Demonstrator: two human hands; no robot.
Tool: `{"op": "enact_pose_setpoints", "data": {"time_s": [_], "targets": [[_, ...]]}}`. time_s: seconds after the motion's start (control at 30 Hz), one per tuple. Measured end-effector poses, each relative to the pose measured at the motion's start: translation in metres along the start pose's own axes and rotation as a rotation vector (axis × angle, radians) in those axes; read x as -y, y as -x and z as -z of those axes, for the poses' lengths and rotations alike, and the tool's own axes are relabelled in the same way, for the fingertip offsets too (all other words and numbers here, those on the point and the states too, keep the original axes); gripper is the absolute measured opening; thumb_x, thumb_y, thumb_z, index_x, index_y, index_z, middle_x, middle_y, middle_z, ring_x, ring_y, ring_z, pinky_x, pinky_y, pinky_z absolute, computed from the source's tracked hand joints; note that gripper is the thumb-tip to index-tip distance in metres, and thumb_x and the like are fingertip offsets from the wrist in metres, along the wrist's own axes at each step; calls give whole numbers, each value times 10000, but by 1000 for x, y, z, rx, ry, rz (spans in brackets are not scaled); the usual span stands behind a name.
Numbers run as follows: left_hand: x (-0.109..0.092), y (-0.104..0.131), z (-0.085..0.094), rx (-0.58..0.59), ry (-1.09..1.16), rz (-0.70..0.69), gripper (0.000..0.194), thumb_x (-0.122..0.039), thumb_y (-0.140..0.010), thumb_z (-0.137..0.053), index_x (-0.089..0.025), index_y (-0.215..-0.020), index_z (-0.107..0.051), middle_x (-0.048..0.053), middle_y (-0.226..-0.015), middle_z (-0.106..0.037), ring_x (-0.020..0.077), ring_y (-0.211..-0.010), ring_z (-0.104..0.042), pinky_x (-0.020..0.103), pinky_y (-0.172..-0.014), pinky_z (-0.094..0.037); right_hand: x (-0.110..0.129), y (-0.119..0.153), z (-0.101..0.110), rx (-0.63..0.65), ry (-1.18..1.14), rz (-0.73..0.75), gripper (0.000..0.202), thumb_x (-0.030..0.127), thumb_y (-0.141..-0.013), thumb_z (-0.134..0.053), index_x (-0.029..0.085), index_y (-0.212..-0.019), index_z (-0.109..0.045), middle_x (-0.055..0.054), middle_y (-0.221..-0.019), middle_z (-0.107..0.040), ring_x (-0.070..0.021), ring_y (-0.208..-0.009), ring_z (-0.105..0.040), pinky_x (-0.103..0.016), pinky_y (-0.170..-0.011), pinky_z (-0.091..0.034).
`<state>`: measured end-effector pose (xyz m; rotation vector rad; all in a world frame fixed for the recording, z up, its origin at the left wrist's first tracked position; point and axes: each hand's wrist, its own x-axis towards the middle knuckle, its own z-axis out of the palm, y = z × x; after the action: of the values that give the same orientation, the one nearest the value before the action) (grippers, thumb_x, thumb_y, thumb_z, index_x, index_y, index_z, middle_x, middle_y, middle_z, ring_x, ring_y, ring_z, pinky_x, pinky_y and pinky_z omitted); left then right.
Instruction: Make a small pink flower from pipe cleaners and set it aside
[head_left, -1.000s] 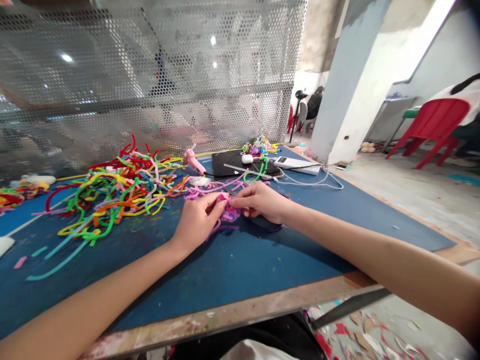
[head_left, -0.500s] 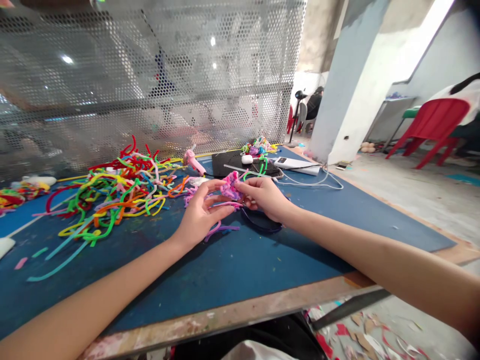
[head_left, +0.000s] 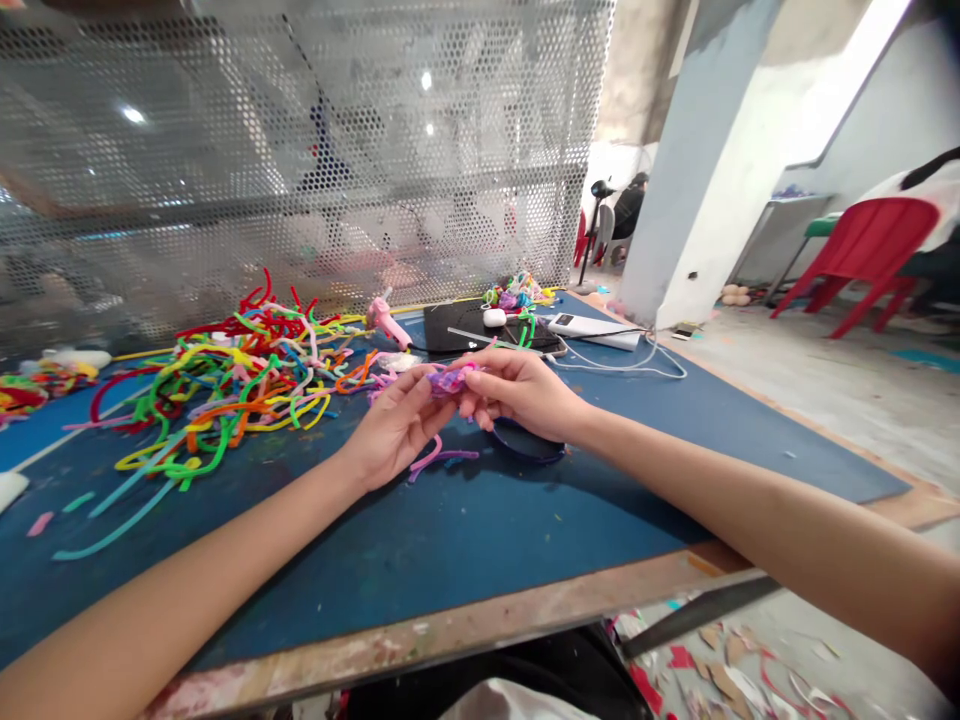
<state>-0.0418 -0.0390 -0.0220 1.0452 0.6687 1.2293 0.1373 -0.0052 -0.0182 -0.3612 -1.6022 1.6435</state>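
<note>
Between my hands is a small fuzzy pink and purple piece (head_left: pixel 448 381), held just above the blue table mat (head_left: pixel 480 540). My left hand (head_left: pixel 397 420) is closed on its left end, thumb on top. The fingers of my right hand (head_left: pixel 525 395) pinch its right end. Beneath my right hand lies a dark blue band (head_left: pixel 529 445), partly covered by the hand. A few loose pink and purple stems (head_left: pixel 442 457) rest on the mat below the piece.
A tangled heap of coloured fuzzy stems (head_left: pixel 225 390) spreads at the left. Behind my hands are a pink tool (head_left: pixel 388 325), a black pad (head_left: pixel 450 325), a white device (head_left: pixel 592 330) with cables, and a metal mesh screen (head_left: pixel 300 150). A red chair (head_left: pixel 862 250) stands at the right.
The pink and purple piece has been turned and now lies flatter and lower between my hands. My left fingers have moved underneath it, and its pink strand is no longer seen across my left fingertips.
</note>
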Motion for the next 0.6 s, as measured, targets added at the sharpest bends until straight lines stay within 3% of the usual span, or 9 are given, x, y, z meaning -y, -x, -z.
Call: {"op": "enact_pose_setpoints", "data": {"time_s": [0.1, 0.17, 0.27, 0.33, 0.5, 0.6], "targets": [[0, 2, 0, 59, -50, 12, 340, -389, -666, -792, -211, -890, -607, -10, -906, -688, 117, -836, -674, 237, -834, -535, -1, 0, 1, -2, -56, -71, 349, 441, -741, -718, 150, -915, -633, 5, -656, -685, -63, -505, -605, -165, -506, -504], [1, 3, 2, 108, -210, -35, 341, -471, -686, -750, -209, -835, -589, -12, -822, -658, 130, -782, -663, 276, -796, -541, 1, 1, 3, 48, -4, -100, 344, 448, -719, -732, 148, -867, -653, 0, -673, -684, -76, -538, -615, -193, -549, -521], [1, 1, 8, 191, -508, -119, 385, -537, -676, -721, -191, -722, -559, -16, -703, -595, 136, -668, -609, 285, -682, -522, 8, 3, 6, 186, 264, -86, 302, 410, -724, -730, 125, -815, -693, -4, -666, -662, -90, -558, -597, -220, -579, -521], [-1, -1, 13, 215, -630, -148, 355, -495, -671, -737, -177, -683, -579, -11, -676, -574, 133, -629, -558, 268, -639, -485, 12, 4, 9, 239, 478, -49, 282, 391, -758, -696, 119, -830, -710, -8, -663, -648, -102, -569, -592, -226, -581, -512], [-8, -5, 20, 207, -876, -266, 161, -341, -731, -710, -192, -696, -658, 14, -808, -607, 184, -826, -541, 293, -823, -419, 10, 5, 7, 194, 894, 117, 203, 300, -834, -615, 133, -862, -728, -28, -686, -663, -129, -611, -611, -210, -572, -447], [-9, -4, 21, 202, -1086, -417, 148, -335, -803, -633, -202, -739, -645, 22, -899, -618, 197, -910, -548, 294, -868, -398, 7, 6, 4, 130, 955, 166, 165, 241, -837, -605, 124, -846, -720, -33, -683, -669, -134, -615, -607, -207, -567, -417]]}}
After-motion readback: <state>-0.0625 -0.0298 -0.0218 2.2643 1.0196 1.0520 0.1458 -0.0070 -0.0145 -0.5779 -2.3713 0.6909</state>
